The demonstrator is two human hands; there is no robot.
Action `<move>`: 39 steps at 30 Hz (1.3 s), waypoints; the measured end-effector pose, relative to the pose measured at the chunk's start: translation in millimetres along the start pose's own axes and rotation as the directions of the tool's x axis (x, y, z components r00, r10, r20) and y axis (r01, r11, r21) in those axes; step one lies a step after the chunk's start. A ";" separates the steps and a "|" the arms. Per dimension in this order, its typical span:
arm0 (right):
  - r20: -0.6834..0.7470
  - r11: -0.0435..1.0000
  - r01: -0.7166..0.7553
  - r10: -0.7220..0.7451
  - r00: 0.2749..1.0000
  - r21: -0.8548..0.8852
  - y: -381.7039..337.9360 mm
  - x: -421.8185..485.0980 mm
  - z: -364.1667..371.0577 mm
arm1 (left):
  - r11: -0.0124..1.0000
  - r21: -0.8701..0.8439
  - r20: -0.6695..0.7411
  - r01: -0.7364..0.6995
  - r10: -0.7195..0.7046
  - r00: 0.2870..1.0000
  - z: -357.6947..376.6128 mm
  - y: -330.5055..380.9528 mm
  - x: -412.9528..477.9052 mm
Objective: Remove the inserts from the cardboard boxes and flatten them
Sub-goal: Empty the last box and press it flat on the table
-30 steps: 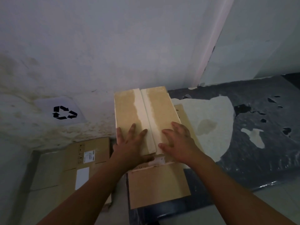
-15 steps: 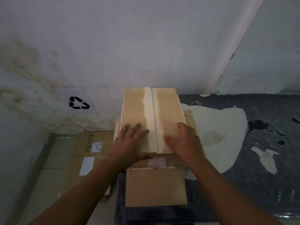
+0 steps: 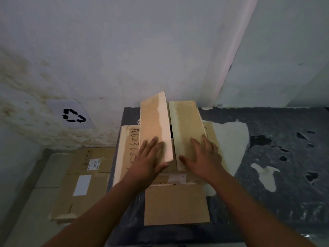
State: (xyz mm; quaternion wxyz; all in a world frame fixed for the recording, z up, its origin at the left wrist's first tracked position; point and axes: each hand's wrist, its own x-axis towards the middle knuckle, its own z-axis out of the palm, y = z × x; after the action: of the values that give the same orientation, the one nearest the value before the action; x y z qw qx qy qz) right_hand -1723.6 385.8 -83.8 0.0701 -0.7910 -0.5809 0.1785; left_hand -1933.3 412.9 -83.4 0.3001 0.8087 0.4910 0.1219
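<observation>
Cardboard box (image 3: 170, 177) lies on the dark, peeling surface (image 3: 288, 202), long axis running away toward the wall (image 3: 124, 50). Its smooth tan flaps are parted: left hand (image 3: 151, 158) pinches the tilted left flap (image 3: 153, 125), thumb under its corner; right hand (image 3: 203, 157) rests flat, fingers straight, on the right flap (image 3: 186, 125). Flattened cardboard (image 3: 83, 175) lies left of the box.

A box (image 3: 176, 204) lies on the dark, patchy bench (image 3: 284, 193). The left grip (image 3: 149, 157) holds its left flap (image 3: 153, 118) tilted up, fingers on top and thumb under the near corner. The right grip (image 3: 203, 157) lies flat on the right flap (image 3: 185, 122). Left of the bench a flattened carton (image 3: 85, 175) lies below a recycling sign (image 3: 73, 115).
</observation>
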 end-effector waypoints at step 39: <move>0.188 0.977 -0.210 0.210 0.959 -0.020 55.7 2.2 -30.2 | 0.858 0.324 -0.028 0.398 -0.412 0.911 -7.3 -12.8 64.3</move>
State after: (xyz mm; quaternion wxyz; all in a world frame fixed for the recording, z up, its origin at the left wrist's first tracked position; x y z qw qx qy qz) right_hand -1662.2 373.2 -74.0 -0.0046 -0.8277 -0.4975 0.2595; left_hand -1914.7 475.6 -91.6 0.1930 0.7277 0.6567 -0.0433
